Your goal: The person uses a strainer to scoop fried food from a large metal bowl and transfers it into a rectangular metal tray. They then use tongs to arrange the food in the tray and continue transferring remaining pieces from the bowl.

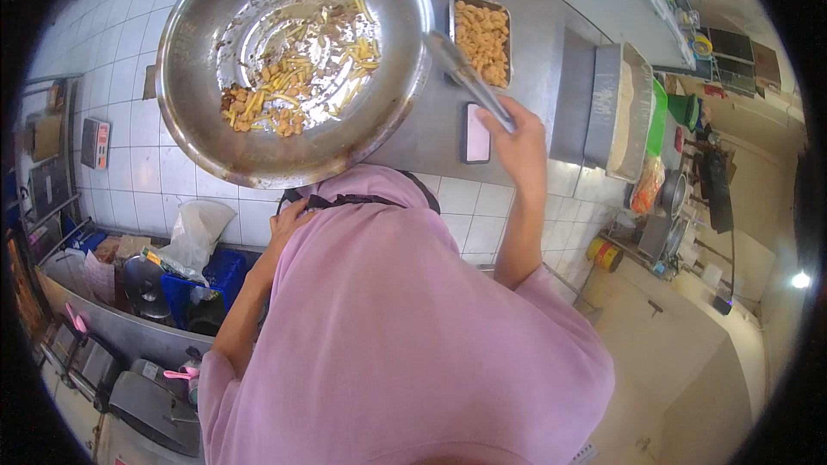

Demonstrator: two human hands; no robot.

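My right hand (522, 135) grips a pair of metal tongs (468, 77), whose blurred tips lie by the rim of a large steel bowl (194, 132). Inside the bowl, fries (363, 55) and small fried pieces (287, 121) are scattered over a greasy bottom. Just beyond the tongs, a rectangular steel tray (511, 45) holds a heap of golden fried pieces (481, 35). Below that tray lies a phone (477, 135) with a pale pink face, close to my right hand. My left hand (289, 223) rests at my waist against the pink clothing, with no object visible in it.
The steel counter (413, 123) carries the bowl, tray and phone. At the right stands a deep metal tub (601, 103) of pale powder. A digital scale (95, 143) is at the left, above a blue crate (219, 281) and a plastic bag (197, 236).
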